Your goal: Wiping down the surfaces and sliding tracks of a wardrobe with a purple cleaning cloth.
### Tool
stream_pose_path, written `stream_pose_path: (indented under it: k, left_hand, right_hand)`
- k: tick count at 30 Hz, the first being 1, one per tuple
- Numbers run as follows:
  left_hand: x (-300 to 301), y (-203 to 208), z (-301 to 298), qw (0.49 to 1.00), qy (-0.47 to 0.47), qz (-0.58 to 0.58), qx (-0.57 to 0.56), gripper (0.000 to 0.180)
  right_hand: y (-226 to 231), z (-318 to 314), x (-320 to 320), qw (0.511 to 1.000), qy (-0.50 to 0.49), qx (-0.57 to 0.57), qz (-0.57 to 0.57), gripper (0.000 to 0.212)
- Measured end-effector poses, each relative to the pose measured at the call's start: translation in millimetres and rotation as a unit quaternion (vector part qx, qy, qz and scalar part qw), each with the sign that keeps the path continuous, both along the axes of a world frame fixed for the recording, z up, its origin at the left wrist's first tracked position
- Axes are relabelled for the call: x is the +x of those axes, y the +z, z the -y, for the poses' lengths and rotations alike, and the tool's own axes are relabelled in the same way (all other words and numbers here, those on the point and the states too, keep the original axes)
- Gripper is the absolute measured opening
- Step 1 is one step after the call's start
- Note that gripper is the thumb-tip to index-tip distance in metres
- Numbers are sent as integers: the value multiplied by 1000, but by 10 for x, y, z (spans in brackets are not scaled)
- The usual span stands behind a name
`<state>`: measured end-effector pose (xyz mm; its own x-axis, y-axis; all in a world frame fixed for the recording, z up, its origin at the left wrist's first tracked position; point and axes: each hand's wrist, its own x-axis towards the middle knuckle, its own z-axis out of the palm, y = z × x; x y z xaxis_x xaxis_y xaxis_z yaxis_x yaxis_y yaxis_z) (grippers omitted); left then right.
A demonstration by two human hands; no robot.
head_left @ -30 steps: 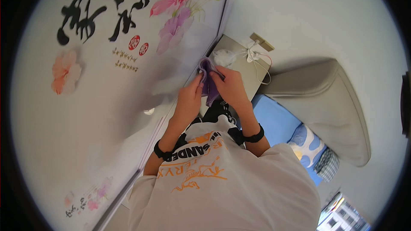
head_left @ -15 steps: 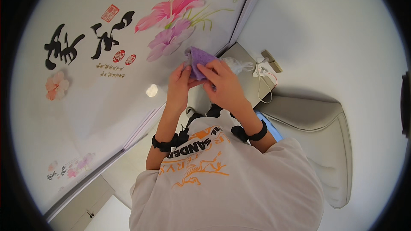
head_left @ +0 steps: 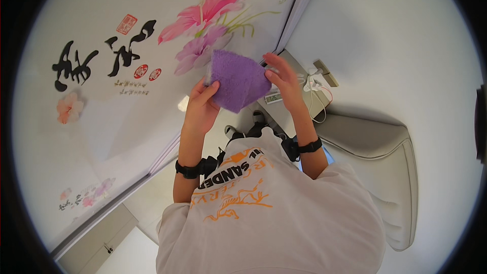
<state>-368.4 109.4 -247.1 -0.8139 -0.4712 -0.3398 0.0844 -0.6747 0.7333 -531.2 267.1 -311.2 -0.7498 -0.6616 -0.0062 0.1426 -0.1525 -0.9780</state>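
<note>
A folded, fuzzy purple cloth [head_left: 241, 78] is spread between my two hands, in front of the flower-decorated panel. My left hand [head_left: 199, 106] grips its left side, thumb on the near face and fingers behind. At the cloth's right edge is my right hand [head_left: 288, 83], thumb tip against the edge or very close to it. The right hand's fingers are raised and apart from the thumb. The cloth hides part of the left fingers.
A large white panel [head_left: 147, 116] with flowers and black lettering stands left. Right of my hands, a small table [head_left: 317, 104] holds a digital display [head_left: 274, 98] and white cables [head_left: 318, 83]. A grey padded seat [head_left: 365, 132] stands nearer me.
The bunched cloth has been opened out into a wider, flatter shape. My hands have moved apart, the right one outward to the right with its fingers lifted.
</note>
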Motion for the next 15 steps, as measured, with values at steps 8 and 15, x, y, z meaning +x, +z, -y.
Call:
stream_pose_path:
  k: [8,15]
  left_hand:
    - [-83,123,39,992,-16,41,-119,36]
    - [-139,-187,106,916,36,143,-372,24]
  right_hand:
    - [200,-71,-22,958,275,-38,67,48]
    - [201,-108,15,956,275,36,99,37]
